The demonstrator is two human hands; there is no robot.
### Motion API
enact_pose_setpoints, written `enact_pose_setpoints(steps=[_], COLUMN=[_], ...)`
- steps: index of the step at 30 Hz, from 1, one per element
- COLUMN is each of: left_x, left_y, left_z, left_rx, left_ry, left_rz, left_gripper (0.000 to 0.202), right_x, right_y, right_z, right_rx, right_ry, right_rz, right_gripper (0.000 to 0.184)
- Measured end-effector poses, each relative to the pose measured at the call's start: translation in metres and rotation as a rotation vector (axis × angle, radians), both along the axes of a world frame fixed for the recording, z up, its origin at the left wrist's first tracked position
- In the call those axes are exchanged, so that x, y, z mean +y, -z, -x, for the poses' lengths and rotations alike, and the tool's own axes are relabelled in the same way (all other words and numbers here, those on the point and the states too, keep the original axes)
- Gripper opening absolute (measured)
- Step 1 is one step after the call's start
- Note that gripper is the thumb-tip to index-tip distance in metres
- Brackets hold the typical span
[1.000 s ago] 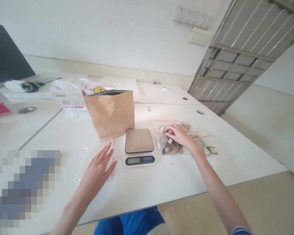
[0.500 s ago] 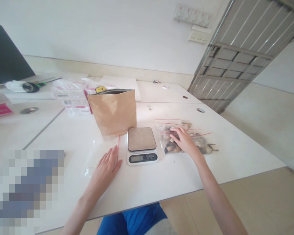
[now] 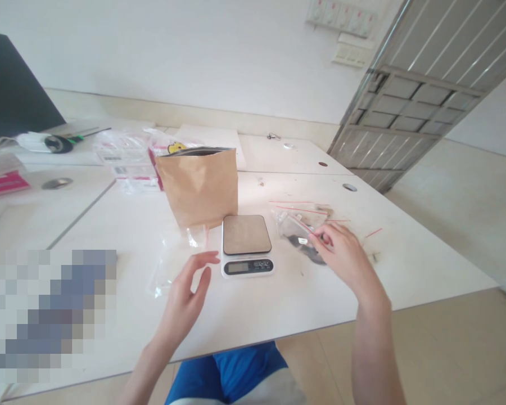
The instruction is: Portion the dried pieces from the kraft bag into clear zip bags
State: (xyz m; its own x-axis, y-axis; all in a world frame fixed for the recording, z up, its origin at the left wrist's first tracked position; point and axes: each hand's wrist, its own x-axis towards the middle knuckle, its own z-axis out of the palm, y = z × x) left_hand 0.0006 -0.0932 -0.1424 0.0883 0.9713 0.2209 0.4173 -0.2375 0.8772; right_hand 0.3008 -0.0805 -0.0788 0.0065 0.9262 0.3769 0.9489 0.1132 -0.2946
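My right hand (image 3: 344,256) is raised just above the white table (image 3: 303,292), its fingers pinching a clear zip bag with dark pieces (image 3: 297,232) that it lifts by one edge. More filled zip bags (image 3: 316,209) lie behind it. My left hand (image 3: 189,295) hovers open, fingers apart and curved, left of the small digital scale (image 3: 247,245). An empty clear zip bag (image 3: 175,256) lies flat under and beyond that hand. A brown paper pouch (image 3: 200,185) stands upright behind the scale, its top open.
A heap of clear packets (image 3: 124,160) sits at the back left beside a pink box (image 3: 4,183) and a dark monitor (image 3: 12,95). A folding metal gate (image 3: 421,95) stands at the right. The table's front edge runs close to my body.
My right hand has closed on one filled bag and raised it off the pile. My left hand has lifted from the flat empty bag and now hovers with fingers curved.
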Motion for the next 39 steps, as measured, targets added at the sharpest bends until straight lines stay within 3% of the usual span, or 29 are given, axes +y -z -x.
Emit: enact_pose_setpoints(steps=[3, 5, 9, 12, 23, 28, 33, 36, 39], left_x=[-0.020, -0.029, -0.035, -0.033, -0.023, -0.017, -0.009, -0.007, -0.006], left_y=[-0.024, -0.031, -0.027, -0.022, -0.026, -0.029, -0.028, -0.026, -0.026], left_z=[-0.020, -0.033, -0.042, -0.037, -0.043, -0.039, -0.033, -0.030, -0.021], left_rx=[-0.344, -0.469, -0.541, -0.492, -0.514, -0.379, -0.228, -0.123, -0.073], left_ry=[0.271, 0.340, 0.229, 0.116, 0.027, 0.041, 0.116, 0.142, 0.079], left_rz=[0.209, 0.277, 0.265, 0.254, 0.192, 0.163, 0.145, 0.122, 0.104], left_gripper=[0.027, 0.026, 0.031, 0.030, 0.034, 0.034, 0.032, 0.028, 0.029], right_x=[-0.024, -0.031, -0.034, -0.035, -0.037, -0.033, -0.032, -0.031, -0.025], right_y=[-0.012, -0.008, 0.015, 0.029, 0.030, 0.028, 0.028, 0.029, 0.032], right_z=[0.048, 0.084, 0.138, 0.151, 0.136, 0.134, 0.136, 0.137, 0.129], right_rx=[0.349, 0.602, 1.090, 1.255, 1.141, 1.102, 0.894, 0.734, 0.659], right_ry=[-0.020, -0.133, -0.391, -0.486, -0.484, -0.473, -0.420, -0.394, -0.358], right_rz=[0.110, 0.141, 0.277, 0.292, 0.281, 0.283, 0.175, 0.202, 0.174], right_gripper=[0.019, 0.020, 0.027, 0.028, 0.022, 0.025, 0.017, 0.017, 0.020])
